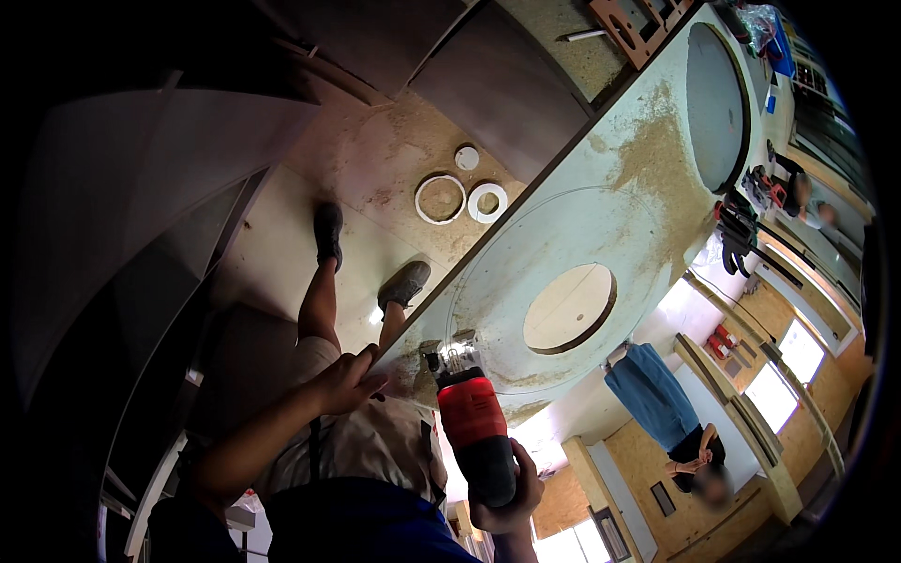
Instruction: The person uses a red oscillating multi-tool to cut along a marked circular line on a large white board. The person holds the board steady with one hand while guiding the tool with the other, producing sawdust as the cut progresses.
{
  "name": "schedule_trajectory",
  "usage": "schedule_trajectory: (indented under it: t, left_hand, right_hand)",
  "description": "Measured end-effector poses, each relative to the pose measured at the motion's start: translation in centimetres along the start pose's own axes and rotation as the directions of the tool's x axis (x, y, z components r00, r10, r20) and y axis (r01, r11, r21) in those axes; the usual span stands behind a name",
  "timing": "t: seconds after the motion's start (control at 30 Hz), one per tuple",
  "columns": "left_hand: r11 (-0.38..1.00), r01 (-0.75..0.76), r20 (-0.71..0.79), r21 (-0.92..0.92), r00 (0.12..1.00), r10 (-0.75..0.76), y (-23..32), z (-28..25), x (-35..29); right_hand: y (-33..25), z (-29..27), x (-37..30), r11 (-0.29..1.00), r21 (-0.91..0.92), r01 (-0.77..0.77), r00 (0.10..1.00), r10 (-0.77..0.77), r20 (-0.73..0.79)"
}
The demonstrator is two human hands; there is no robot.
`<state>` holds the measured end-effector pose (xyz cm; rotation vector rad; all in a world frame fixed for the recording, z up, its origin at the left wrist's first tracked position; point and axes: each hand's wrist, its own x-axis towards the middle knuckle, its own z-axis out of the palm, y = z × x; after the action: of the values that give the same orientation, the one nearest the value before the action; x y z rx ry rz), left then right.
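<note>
My right hand [511, 497] is wrapped round the rear of a red and black power tool [474, 413]; its exact kind I cannot tell. The tool's clear front end, with a bright light in it, rests at the near end of a pale, dusty board [648, 216]. My left hand [347, 383] is closed on the board's left edge near that end, beside the tool. Thin curved lines are marked on the board around a round cut-out [571, 310]. Farther along is a larger round opening [718, 108]. The tool's contact point is partly hidden.
On the dusty floor lie two pale rings [440, 199] [487, 203] and a small disc [466, 158]. A brown frame-like piece [643, 28] lies beyond the board's far left edge. One person [699, 460] stands at the right; another [798, 188] is farther off.
</note>
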<state>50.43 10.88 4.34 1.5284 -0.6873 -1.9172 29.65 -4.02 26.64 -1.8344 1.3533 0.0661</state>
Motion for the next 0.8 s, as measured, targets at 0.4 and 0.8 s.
schedule_trajectory:
  t: [0.4,0.8]
  left_hand:
    - [0.999,0.035,0.010,0.000,0.999,-0.035,0.1,0.0,0.1]
    - [0.988,0.064,-0.005,-0.137,0.998,-0.065,-1.1,1.0,-0.1]
  right_hand:
    - [0.0,0.3,0.0,1.000,0.013,-0.025,1.000,0.025,-0.012]
    - [-0.2,-0.2,0.7,0.997,-0.055,0.048,0.998,-0.046,0.039]
